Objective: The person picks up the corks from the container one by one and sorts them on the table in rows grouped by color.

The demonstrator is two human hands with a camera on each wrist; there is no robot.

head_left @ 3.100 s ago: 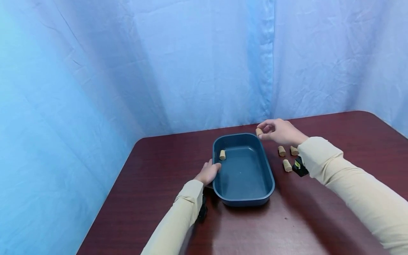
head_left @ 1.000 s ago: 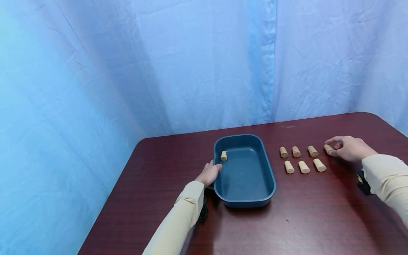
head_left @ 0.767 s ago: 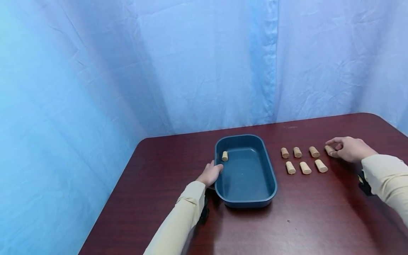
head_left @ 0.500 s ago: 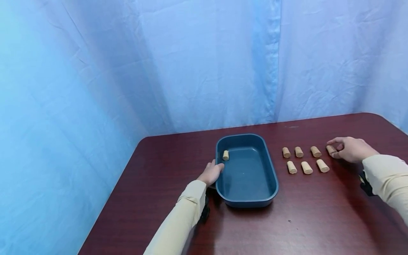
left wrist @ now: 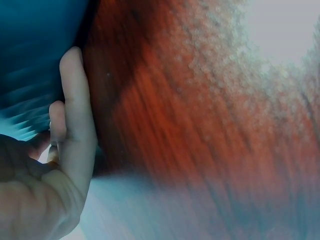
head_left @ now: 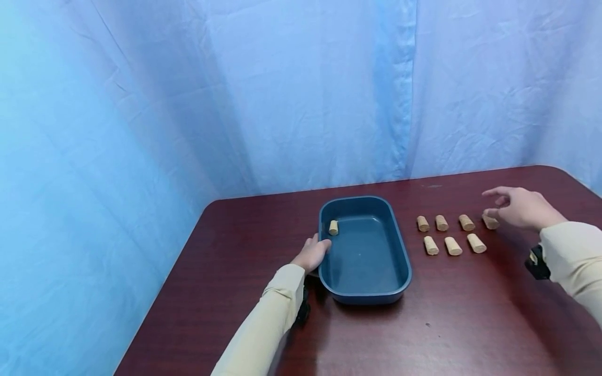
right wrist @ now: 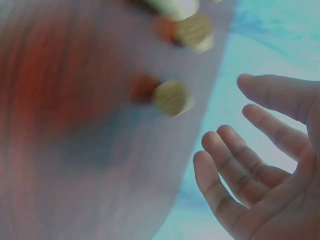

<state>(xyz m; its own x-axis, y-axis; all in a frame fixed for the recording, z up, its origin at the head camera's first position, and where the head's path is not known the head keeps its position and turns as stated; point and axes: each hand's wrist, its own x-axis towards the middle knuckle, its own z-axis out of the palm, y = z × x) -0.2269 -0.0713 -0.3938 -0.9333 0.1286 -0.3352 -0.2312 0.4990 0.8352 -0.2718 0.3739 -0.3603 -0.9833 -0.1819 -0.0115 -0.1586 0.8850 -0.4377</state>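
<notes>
My left hand (head_left: 314,254) holds the left rim of a dark blue plastic tray (head_left: 405,266), thumb over the rim and fingers against the outer wall. The left wrist view shows those fingers (left wrist: 77,107) along the wall. Inside the tray, by its left wall, is one tapered cork stopper (head_left: 333,227). My right hand (head_left: 524,207) is raised at the far right with fingers parted and nothing between them, just above a cork stopper (head_left: 490,222) that it partly hides. In the right wrist view that hand (right wrist: 265,170) is apart from the corks.
Several more cork stoppers lie in two rows right of the tray, among them one cork (head_left: 467,223) in the back row and one cork (head_left: 477,243) in the front row. Beneath is a dark red-brown wooden table (head_left: 226,292). Light blue curtains (head_left: 301,94) hang behind it.
My right hand went from above the tray's rim with a cork to the end of the back row, set it down, then let go and lifted. My left hand stayed at the tray.
</notes>
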